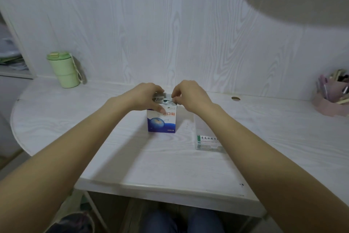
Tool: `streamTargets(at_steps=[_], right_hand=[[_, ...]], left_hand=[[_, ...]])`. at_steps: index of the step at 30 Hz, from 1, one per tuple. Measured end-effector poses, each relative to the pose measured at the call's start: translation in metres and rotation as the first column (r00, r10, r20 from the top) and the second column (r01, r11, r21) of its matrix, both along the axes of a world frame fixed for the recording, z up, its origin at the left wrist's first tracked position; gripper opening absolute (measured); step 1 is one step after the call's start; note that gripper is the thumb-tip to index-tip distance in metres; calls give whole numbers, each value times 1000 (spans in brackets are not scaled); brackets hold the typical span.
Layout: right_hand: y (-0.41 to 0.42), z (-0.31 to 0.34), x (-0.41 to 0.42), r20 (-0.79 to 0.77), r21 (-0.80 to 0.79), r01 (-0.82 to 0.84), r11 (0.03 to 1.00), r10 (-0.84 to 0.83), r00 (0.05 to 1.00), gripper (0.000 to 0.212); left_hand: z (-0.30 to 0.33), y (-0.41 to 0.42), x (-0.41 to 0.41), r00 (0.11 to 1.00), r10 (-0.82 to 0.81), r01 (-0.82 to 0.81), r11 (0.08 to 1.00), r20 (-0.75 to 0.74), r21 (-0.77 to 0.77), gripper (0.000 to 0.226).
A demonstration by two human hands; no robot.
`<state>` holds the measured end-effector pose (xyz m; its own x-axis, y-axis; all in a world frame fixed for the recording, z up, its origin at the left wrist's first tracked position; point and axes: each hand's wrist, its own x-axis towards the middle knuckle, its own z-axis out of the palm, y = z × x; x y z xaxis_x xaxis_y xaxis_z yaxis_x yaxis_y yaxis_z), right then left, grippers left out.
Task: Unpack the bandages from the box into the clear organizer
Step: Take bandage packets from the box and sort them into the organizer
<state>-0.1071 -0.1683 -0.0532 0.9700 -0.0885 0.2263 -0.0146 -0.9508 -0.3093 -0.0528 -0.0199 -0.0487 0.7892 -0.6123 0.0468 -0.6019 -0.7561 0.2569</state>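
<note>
A white and blue bandage box (162, 121) stands upright in the middle of the white table, its top open. My left hand (145, 97) grips the box's upper left side, thumb on the front face. My right hand (188, 94) is at the open top and pinches something white there, a flap or a bandage; I cannot tell which. Bandages (166, 101) show inside the opening. The clear organizer (204, 138) lies on the table to the right of the box, partly under my right forearm, with a white labelled item in its near end.
A green lidded cup (64, 70) stands at the back left by the wall. A pink holder with pens (332, 97) is at the far right. A small hole (235, 98) is in the table behind my right hand. A lamp shade hangs above at upper right.
</note>
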Motion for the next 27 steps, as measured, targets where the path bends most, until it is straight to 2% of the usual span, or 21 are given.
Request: streamTargets(at_steps=[3,8,11,15,20,23,26,27], right_hand=[[3,4,9,-49,-20,9,1000,-10,999,9],[8,5,14,-93,-101,-33,994,23,995,10],[3,2,16,-93,-47,-42,998,38,995,13],[-5,-2,14,-23,135,-31,990,34,999,13],[-3,-9,10,94,211,-54,976,35,995,7],[-1,-10,8,122,188,-60,980,37,992,10],[1,-11,5,142,124,-58,991,40,989,8],[2,-12,4,155,120,-51,991,32,987,8]], left_hand=[[-3,1,6,999,-30,30,1000,23,7,63],[-4,0,6,998,-38,39,999,53,-28,61],[-5,1,5,998,-32,35,998,58,-49,58],[-5,2,4,998,-25,30,996,52,-84,58],[-6,3,4,997,-36,40,997,64,-59,44],[-8,2,3,996,-44,45,999,83,-15,28],[-11,1,2,993,-81,79,996,87,29,23],[-13,1,2,990,-97,93,995,99,46,29]])
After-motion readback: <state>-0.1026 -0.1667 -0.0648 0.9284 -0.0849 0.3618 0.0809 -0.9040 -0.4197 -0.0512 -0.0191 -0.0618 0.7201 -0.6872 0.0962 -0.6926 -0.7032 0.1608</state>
